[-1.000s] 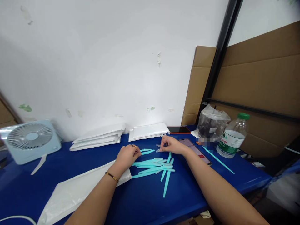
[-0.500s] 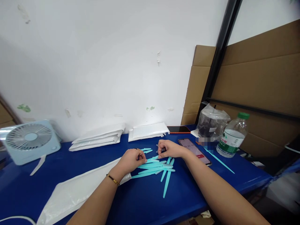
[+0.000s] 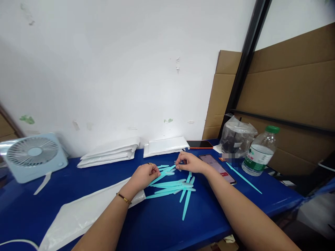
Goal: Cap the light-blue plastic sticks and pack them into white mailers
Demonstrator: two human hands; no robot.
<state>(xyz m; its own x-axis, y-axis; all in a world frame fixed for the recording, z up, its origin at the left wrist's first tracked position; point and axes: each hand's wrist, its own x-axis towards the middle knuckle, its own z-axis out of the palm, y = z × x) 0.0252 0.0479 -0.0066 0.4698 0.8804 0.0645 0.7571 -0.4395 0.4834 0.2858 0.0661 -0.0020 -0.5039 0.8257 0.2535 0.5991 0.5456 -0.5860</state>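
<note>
My left hand (image 3: 146, 175) is closed in a pinch on a teal eyebrow razor (image 3: 165, 172), long and slim, that slants up to the right. My right hand (image 3: 188, 162) pinches at its upper end, where the fingertips partly hide it. Just below both hands lies a loose pile of teal eyebrow razors (image 3: 170, 184), several with pale translucent ends. Two or so cross the pile at its right and point toward me. A white padded mailer (image 3: 86, 212) lies under and beside my left forearm, its end near the pile.
Folded white mailers (image 3: 110, 153) and a flat white stack (image 3: 166, 145) sit by the wall. A phone with a timer (image 3: 217, 169), a lone teal razor (image 3: 243, 177) and a green-capped bottle (image 3: 259, 151) are at right. A blue fan (image 3: 36, 157) stands at left on the blue table (image 3: 204, 212).
Both hands have risen slightly away from the pile, the left also moving a little left. More of the slanted razor between them now shows.
</note>
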